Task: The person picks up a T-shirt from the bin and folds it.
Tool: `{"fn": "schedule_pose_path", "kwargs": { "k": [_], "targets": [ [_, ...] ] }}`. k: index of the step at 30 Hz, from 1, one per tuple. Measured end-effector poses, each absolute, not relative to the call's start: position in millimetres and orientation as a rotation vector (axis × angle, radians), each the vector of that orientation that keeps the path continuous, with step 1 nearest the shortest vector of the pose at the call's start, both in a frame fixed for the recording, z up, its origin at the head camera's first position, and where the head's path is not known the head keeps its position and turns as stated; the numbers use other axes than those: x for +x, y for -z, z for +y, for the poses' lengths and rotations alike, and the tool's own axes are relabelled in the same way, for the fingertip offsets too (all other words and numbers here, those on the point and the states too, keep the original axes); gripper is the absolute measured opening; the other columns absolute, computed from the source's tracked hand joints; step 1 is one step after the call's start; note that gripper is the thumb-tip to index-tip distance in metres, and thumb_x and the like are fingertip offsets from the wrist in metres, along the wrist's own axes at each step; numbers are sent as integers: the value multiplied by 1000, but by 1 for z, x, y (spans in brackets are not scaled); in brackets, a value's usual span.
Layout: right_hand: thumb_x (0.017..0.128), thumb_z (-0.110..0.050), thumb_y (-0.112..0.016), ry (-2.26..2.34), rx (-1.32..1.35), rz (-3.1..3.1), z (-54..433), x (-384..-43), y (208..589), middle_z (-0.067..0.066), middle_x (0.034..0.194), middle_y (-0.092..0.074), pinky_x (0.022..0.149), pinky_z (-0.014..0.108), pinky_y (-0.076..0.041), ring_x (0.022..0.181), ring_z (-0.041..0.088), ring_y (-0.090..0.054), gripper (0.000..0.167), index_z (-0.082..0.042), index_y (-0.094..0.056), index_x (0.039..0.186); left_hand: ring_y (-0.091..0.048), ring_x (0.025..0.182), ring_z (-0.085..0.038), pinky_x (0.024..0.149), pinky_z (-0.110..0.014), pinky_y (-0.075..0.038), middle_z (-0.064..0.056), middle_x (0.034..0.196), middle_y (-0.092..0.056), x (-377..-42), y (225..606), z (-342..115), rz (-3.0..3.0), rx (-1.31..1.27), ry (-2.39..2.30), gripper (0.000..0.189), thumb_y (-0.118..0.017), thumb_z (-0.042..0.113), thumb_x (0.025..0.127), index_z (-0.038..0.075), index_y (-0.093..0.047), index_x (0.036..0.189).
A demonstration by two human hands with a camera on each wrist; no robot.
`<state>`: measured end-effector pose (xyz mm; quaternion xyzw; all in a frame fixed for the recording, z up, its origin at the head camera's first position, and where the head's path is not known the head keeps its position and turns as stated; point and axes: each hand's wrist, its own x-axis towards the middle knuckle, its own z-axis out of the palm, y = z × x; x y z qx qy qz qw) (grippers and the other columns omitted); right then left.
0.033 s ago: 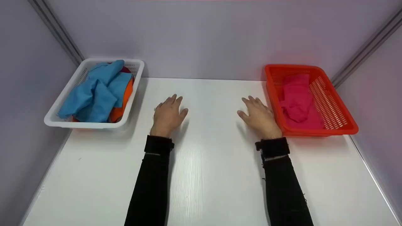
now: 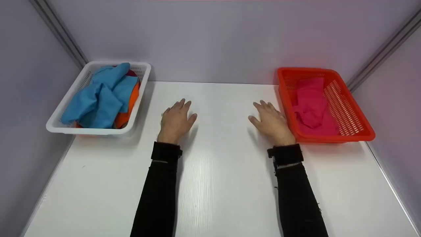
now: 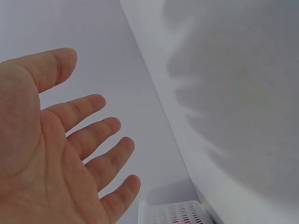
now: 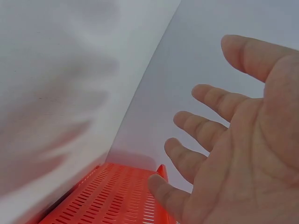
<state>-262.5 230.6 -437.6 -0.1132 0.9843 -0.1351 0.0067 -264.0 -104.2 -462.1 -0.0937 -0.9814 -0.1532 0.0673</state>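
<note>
My left hand (image 2: 176,121) hovers palm down over the white table (image 2: 210,184), fingers relaxed and slightly spread, holding nothing. In the left wrist view its palm is bare, and a corner of the white basket (image 3: 175,213) shows below the little finger. My right hand (image 2: 272,124) is likewise over the table with loose, spread fingers and a bare palm, close beside the left side of the red basket (image 2: 358,113). That basket's slotted wall (image 4: 112,196) fills the lower part of the right wrist view. Pink cloth (image 2: 312,105) lies bunched inside it.
At the left, the white basket's rim (image 2: 88,131) surrounds a crumpled blue cloth (image 2: 98,98), with orange cloth (image 2: 126,110) and a dark red piece (image 2: 131,73) partly hidden under it. A pale back wall (image 2: 213,42) and side walls enclose the table.
</note>
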Motion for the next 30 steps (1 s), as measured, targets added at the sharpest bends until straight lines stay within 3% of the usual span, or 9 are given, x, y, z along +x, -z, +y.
{"fn": "schedule_pose_path", "kwargs": {
  "k": [6,11,14,17,21,26,28,30],
  "targets": [
    [88,-49,-42,486,-399,3109,226,-265,434,4,143,-25,103,49,-16,131,23,-18,58,-24,-29,139,-26,128,-27,99,-50,-23,-8,141,-29,-263,459,-106,-2962,-282,460,59,-42,48,89,16,-34,137],
    [89,-43,-45,598,-514,3256,230,-266,423,0,137,-36,102,40,-25,127,16,-30,50,-24,-38,135,-26,128,-27,100,-50,-21,-8,141,-29,-262,456,-106,-2972,-291,474,59,-43,47,89,16,-33,137],
    [89,-41,-46,653,-492,3375,244,-266,417,-3,135,-40,99,43,-29,124,17,-34,47,-25,-40,133,-26,128,-28,100,-50,-20,-9,141,-29,-262,455,-106,-2984,-293,484,58,-43,46,89,15,-33,137],
    [89,-44,-45,695,-297,3419,275,-266,414,-5,136,-37,96,51,-29,124,19,-33,48,-30,-37,134,-26,128,-28,100,-50,-20,-9,141,-30,-263,453,-104,-2997,-292,486,58,-43,47,89,16,-33,137],
    [90,-47,-40,634,12,3303,331,-266,417,3,142,-28,93,60,-24,128,28,-24,55,-29,-26,139,-26,127,-28,100,-49,-21,-9,140,-31,-264,450,-102,-2991,-300,478,58,-43,47,89,16,-34,137],
    [86,-50,-46,555,48,2940,373,-265,421,24,144,3,87,72,-7,125,51,6,71,-28,-11,143,-27,127,-28,100,-49,-21,-9,140,-31,-265,449,-100,-2989,-315,488,57,-43,46,89,16,-35,137],
    [84,-49,-50,550,28,2799,378,-267,421,26,142,13,83,74,-8,121,56,11,74,-34,-6,142,-27,127,-28,100,-49,-21,-8,140,-31,-264,449,-101,-2992,-310,484,57,-43,47,89,16,-35,136],
    [85,-41,-52,536,20,2699,377,-268,422,24,142,15,82,73,-17,120,58,8,73,-41,-4,140,-27,127,-27,100,-49,-21,-8,140,-32,-264,448,-102,-2994,-305,483,57,-43,47,89,16,-35,136]
  ]
}}
